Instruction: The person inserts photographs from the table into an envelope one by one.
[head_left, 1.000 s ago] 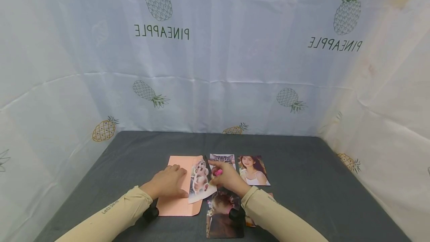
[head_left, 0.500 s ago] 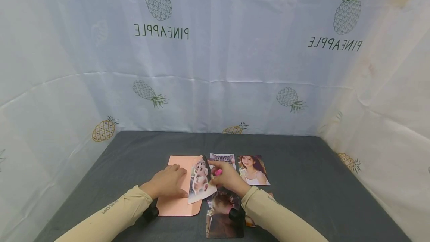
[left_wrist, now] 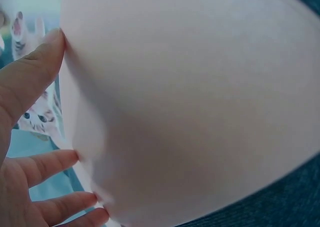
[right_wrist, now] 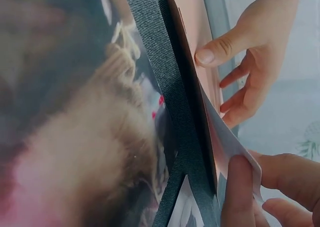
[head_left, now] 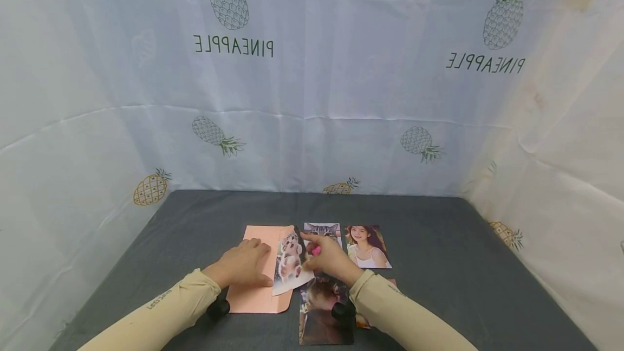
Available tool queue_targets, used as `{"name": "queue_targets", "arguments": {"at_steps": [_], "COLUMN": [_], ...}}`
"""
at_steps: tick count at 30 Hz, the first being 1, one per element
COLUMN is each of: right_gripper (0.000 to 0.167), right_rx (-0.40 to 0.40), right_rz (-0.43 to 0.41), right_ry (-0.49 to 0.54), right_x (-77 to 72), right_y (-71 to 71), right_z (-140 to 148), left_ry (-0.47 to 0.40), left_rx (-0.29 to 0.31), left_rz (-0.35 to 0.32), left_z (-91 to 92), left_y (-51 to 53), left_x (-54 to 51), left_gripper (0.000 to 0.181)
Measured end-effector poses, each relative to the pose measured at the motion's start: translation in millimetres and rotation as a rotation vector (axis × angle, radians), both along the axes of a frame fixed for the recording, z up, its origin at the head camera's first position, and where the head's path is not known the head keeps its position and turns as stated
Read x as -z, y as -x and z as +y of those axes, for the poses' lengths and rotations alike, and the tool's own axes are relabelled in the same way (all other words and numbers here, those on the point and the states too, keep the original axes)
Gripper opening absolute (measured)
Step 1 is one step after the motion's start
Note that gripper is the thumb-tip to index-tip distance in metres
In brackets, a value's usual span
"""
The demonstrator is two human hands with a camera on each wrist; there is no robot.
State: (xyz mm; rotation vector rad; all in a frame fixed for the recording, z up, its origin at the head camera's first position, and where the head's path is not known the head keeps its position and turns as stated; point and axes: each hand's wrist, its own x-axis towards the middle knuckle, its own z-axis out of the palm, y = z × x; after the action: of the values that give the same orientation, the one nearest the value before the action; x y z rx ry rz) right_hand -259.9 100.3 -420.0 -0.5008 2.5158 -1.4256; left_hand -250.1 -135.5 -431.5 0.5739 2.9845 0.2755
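Observation:
A salmon-pink envelope [head_left: 258, 301] lies flat on the dark table. My left hand [head_left: 242, 265] rests on it, fingers spread; the left wrist view has the thumb and fingertips touching the pale envelope surface [left_wrist: 190, 107]. To the right, my right hand [head_left: 333, 260] pinches the edge of a kitten photo [head_left: 290, 264]. This photo overlaps the right part of the envelope and bends upward. In the right wrist view, the thumb and fingers of the right hand [right_wrist: 285, 187] hold the curved photo [right_wrist: 225, 137]. Whether its left edge is inside the envelope, I cannot tell.
Behind my right hand lies a tabby cat photo [head_left: 323, 228], partly covered. Right of it is a portrait photo of a person [head_left: 368, 248]. A dark animal photo [head_left: 325, 324] lies nearer, and another photo [head_left: 362, 322] is mostly hidden under my right arm. A pineapple-print curtain [head_left: 312, 80] surrounds the table.

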Motion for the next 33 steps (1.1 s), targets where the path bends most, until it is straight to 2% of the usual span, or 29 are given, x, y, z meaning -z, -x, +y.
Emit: {"name": "queue_targets", "arguments": {"at_steps": [6,13,19,26,33], "right_gripper": [0.083,0.083,0.083,0.091,0.095], "right_rx": [-0.001,-0.002,0.003,0.007,-0.011], "right_rz": [-0.017,0.027,0.028,0.004,0.033], "right_ry": [-0.013,-0.019,-0.006,0.0,-0.006], "right_x": [0.2,0.8,1.3,4.0,2.7], "right_y": [-2.1,-3.9,-4.5,-6.6,-10.0], "right_z": [-0.2,-2.1,-3.1,-4.1,-5.4], "left_ry": [-0.008,-0.006,-0.006,-0.008,-0.014], "left_rx": [-0.001,0.001,-0.003,-0.007,-0.011], "left_rz": [-0.004,-0.007,-0.006,-0.008,-0.013], "left_z": [0.2,0.1,0.9,1.0,1.2], "left_y": [-0.4,-0.3,0.6,1.0,1.0], "left_x": [-1.6,-1.3,0.0,0.5,0.4], "left_gripper": [0.078,0.078,0.078,0.078,0.078]}}
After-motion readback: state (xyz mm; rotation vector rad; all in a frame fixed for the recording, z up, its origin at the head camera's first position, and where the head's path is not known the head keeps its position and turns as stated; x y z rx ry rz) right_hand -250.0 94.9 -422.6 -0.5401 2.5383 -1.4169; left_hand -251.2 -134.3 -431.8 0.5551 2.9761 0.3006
